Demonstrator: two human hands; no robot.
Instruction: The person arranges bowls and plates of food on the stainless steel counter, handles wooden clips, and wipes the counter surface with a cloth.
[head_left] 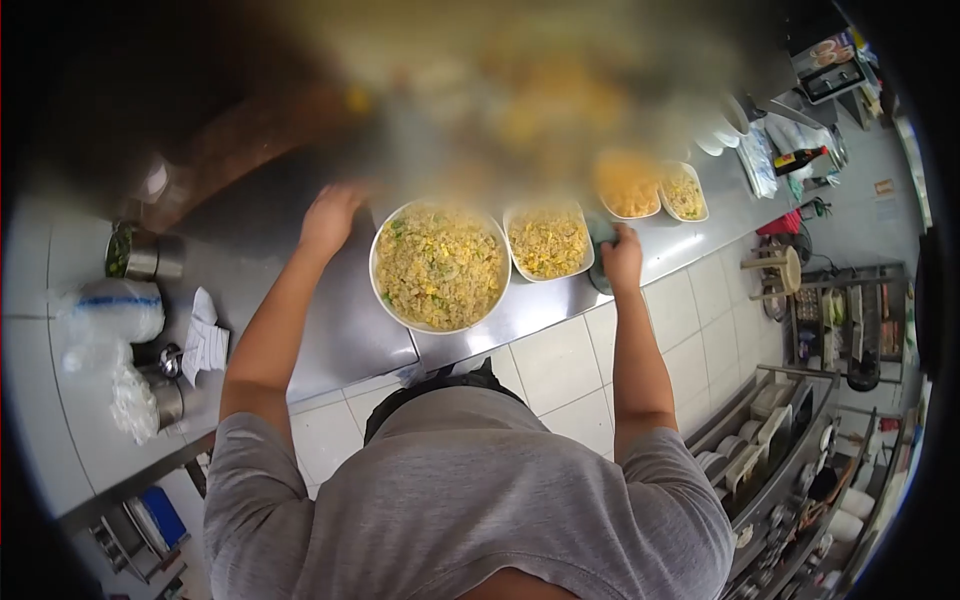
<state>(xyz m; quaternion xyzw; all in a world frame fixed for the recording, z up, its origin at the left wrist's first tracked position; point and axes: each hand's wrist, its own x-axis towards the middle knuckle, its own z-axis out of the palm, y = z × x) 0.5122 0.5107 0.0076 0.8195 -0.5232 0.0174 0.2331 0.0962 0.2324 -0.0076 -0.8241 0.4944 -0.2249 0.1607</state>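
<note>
The left hand (pixel 332 216) is blurred, the right hand (pixel 623 259) touches a dark object (pixel 601 262); I cannot tell either grip.

This is a big cooking kitchen, with a long shiny metal counter (pixel 345 310), bowls of fried rice (pixel 440 265) and racks full of dishes (pixel 770 450).

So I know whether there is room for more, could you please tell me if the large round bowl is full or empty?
Full: the rice fills the large round bowl from side to side, close to its rim.
</note>
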